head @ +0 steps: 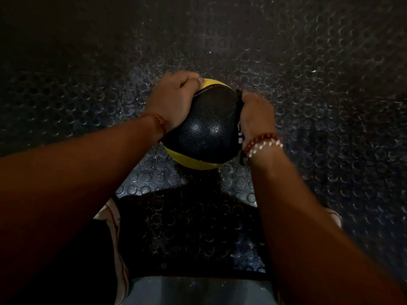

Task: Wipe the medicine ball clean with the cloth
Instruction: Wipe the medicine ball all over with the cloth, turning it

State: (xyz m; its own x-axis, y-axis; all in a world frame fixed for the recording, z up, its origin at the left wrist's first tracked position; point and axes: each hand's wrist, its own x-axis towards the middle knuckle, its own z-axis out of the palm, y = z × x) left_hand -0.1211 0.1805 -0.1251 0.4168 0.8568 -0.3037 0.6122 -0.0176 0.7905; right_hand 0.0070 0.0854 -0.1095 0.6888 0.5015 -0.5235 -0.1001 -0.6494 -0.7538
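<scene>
Left hand [176, 100]: laid over the far-left shoulder of the medicine ball [207, 128], fingers curved round its side, thumb tip on the yellow band at the far edge. Right hand [256, 115]: pressed against the ball's right side, with the cloth [240, 133] trapped between palm and ball and the thumb hooked over a tuft of it. Fingertips hidden beyond the curve, so no telling how far curled. Only a narrow dark strip of cloth on show, with small white marks and a tail hanging near the wrist.

1 ball, mid-scene, between the 2 hands: black textured panel facing up, yellow bands at the far and near edges. Resting on the floor or held just above it: cannot tell.

1 red thread band [159, 122] on the left wrist. 2 bead bracelets [263, 143] on the right wrist, 1 dark red and 1 white, touching each other.

All around, dark floor [308, 62] covered in raised round studs. 2 pale shoes at the near end: left shoe [111, 214] and right shoe [335, 215], both mostly hidden behind the forearms.
</scene>
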